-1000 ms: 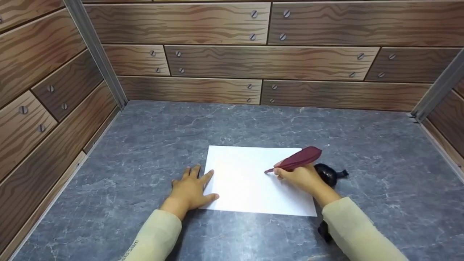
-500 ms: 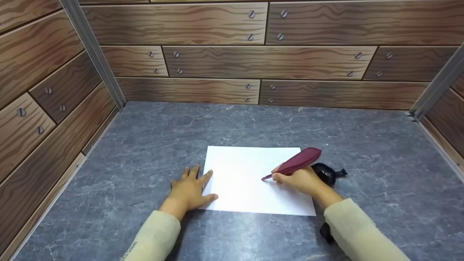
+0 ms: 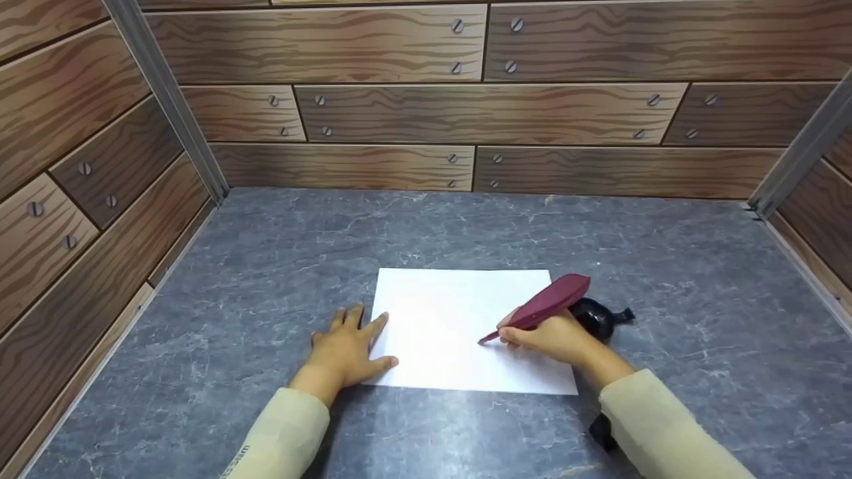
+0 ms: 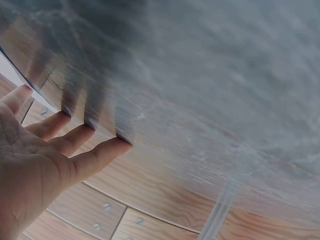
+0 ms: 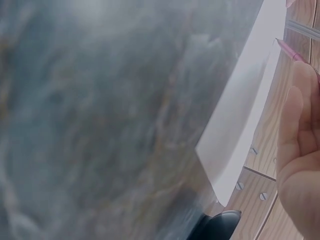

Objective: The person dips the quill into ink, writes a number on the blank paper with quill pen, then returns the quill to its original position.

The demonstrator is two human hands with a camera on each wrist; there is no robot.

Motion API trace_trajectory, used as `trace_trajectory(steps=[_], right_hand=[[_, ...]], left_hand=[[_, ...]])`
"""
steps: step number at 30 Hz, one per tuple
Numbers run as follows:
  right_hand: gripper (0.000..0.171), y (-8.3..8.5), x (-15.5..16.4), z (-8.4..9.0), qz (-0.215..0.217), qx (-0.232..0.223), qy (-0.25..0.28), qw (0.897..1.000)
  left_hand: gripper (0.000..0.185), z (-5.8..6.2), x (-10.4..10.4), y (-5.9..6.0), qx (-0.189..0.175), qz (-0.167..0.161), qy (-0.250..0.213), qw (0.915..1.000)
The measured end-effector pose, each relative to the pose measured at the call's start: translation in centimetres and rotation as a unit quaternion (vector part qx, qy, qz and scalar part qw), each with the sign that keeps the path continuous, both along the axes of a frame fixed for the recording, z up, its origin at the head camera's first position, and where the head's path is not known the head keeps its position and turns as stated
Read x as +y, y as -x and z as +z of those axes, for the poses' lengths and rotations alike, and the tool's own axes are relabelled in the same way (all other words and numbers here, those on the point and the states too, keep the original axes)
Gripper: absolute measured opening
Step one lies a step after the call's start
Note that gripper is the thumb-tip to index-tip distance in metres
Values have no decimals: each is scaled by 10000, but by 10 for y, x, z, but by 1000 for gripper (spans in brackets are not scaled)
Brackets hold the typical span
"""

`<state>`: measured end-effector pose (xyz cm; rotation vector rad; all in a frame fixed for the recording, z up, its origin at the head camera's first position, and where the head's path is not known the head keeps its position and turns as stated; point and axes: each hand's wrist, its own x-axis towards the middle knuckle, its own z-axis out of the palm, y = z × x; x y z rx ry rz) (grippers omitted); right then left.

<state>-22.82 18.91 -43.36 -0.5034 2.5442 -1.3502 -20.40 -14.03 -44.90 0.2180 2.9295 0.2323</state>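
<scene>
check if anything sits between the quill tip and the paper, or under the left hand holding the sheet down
Nothing visible does. The right hand grips the red quill pen with its tip right at the bare white paper. The left hand lies flat, fingers on the sheet's left edge. The black ink pot sits behind the right hand, off the paper.

White paper [image 5: 240,115] on grey marble tabletop [image 5: 100,125], right hand [image 5: 300,150] gripping pen [image 5: 290,50]

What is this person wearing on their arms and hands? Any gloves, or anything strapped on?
Both hands are bare, with no gloves. The left hand and right hand each emerge from a long pale cream sleeve reaching to the wrist. The left sleeve carries small dark lettering near the frame's bottom edge, too small to read. A black device sits under the right sleeve.
</scene>
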Motion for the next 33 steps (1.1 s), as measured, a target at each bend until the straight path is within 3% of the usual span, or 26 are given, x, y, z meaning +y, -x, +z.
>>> trace_trajectory(steps=[23,33], right_hand=[[26,-23,16,1,275,-282,112,9992],[23,-31,26,0,144,-220,123,9996]], left_hand=[[79,0,0,-1,52,-23,45,10000],[79,0,0,-2,67,-50,20,10000]])
